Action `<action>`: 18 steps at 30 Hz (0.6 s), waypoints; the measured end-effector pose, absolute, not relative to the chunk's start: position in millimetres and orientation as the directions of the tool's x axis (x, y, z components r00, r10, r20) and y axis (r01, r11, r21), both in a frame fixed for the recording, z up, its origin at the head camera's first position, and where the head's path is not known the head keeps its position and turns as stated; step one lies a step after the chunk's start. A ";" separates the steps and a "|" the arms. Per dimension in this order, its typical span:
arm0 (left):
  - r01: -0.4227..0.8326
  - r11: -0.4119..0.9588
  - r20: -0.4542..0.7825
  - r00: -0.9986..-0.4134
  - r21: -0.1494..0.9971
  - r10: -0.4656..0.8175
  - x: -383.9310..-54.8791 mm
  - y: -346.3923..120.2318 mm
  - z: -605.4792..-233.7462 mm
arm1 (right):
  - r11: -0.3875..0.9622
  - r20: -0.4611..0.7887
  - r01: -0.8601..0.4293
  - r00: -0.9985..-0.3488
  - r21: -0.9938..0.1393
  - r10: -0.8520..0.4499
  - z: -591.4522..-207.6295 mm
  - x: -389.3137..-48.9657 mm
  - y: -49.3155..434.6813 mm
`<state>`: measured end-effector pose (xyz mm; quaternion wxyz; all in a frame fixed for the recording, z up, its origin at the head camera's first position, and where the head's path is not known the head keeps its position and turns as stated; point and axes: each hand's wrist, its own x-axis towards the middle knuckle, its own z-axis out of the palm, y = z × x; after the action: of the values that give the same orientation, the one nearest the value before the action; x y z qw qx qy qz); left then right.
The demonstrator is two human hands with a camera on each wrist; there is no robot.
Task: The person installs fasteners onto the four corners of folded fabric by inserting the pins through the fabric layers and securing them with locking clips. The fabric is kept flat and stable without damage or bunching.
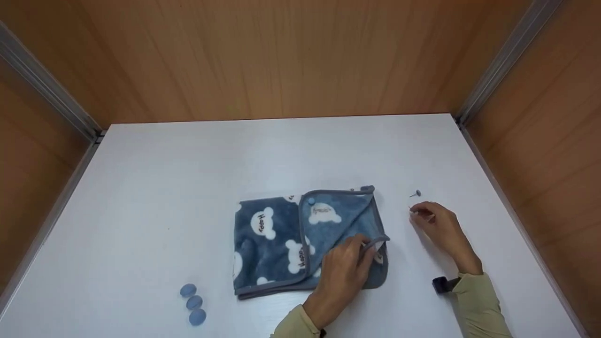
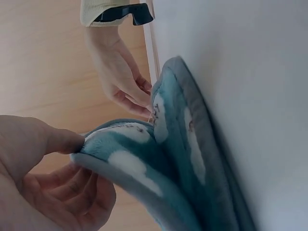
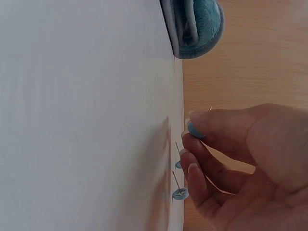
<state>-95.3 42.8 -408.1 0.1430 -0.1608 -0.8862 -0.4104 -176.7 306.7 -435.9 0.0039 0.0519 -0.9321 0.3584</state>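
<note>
A folded blue fleece blanket [image 1: 277, 234] with white bear-head prints lies on the white table, a small blue round button [image 1: 311, 201] on its turned-back part. My left hand [image 1: 342, 272] pinches the blanket's grey-trimmed edge between thumb and fingers and lifts that corner, as the left wrist view shows from close by. To the right of the blanket, my right hand [image 1: 439, 230] holds a round blue-headed pin [image 3: 195, 130] between thumb and fingertips, just above the table. Two similar pins, a nearer one [image 3: 180, 194] and a farther one [image 3: 178, 164], stand point up beyond those fingers.
Three round blue caps [image 1: 194, 302] lie in a row on the table [image 1: 141, 188], left of the blanket. Wooden panels [image 1: 281, 61] with grey metal corner strips enclose the back and both sides. A black wrist device [image 1: 441, 284] sits at the right sleeve.
</note>
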 end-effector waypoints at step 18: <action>0.334 0.550 0.368 -0.928 0.765 0.053 -107.8 26.7 -402.3 | 0.738 0.226 -0.264 -0.962 -0.621 -0.153 -416.7 -159.3 289.3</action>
<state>-107.8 26.7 -402.3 0.1528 -0.1116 -0.8670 -0.4610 -159.3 289.3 -416.7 0.0803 0.1123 -0.9287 0.3441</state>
